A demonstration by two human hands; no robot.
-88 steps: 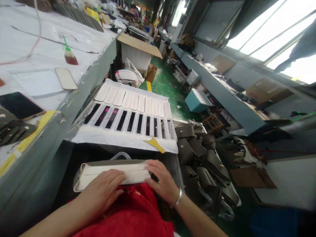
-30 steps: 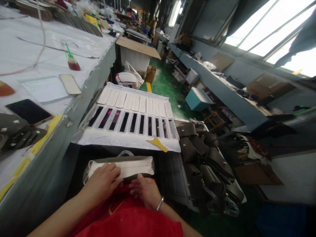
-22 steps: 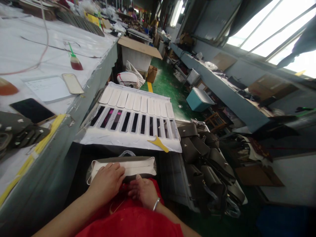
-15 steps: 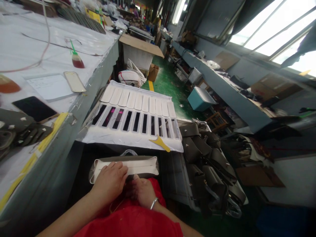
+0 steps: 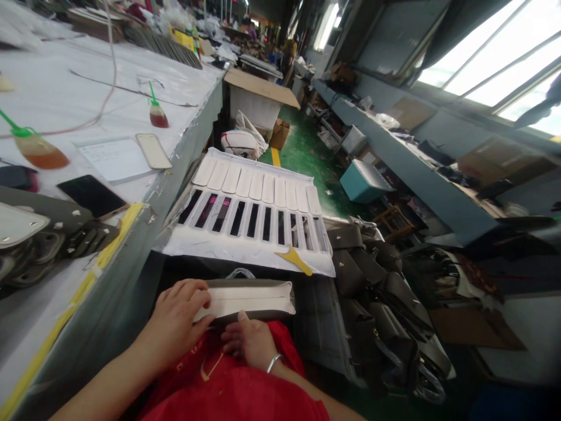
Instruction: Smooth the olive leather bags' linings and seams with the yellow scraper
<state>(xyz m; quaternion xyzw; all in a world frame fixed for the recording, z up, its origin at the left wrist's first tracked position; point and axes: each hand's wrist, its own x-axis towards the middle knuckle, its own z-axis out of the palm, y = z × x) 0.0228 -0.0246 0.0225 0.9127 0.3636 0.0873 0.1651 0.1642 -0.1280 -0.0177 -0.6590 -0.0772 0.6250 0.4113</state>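
A dark grey handbag [image 5: 287, 307] lies across my lap, its long cream-coloured face turned up with a thin line along the middle. A plastic-wrapped loop [image 5: 240, 273] shows at its far side. My left hand [image 5: 179, 313] grips the bag's left end, fingers over the cream face and thumb toward the near edge. At the near side, my right hand [image 5: 252, 342] rests with its thumb against the bag and its fingers apart over my red apron [image 5: 236, 386]. Just beyond is a white slotted rack [image 5: 245, 248] bearing a row of cream strips [image 5: 255, 186].
A yellow Y-shaped tool [image 5: 295, 260] lies on the rack's near edge. Dark handbags [image 5: 385, 316] are heaped to the right. On the left worktable [image 5: 127, 70] are a phone [image 5: 92, 196], paper and green-tipped bottles [image 5: 158, 114]. A teal box [image 5: 363, 181] stands on the floor.
My left hand has slid left along the bag from its middle to its left end. My right hand stays at the near edge, its fingers now more visible. The view has shifted slightly.
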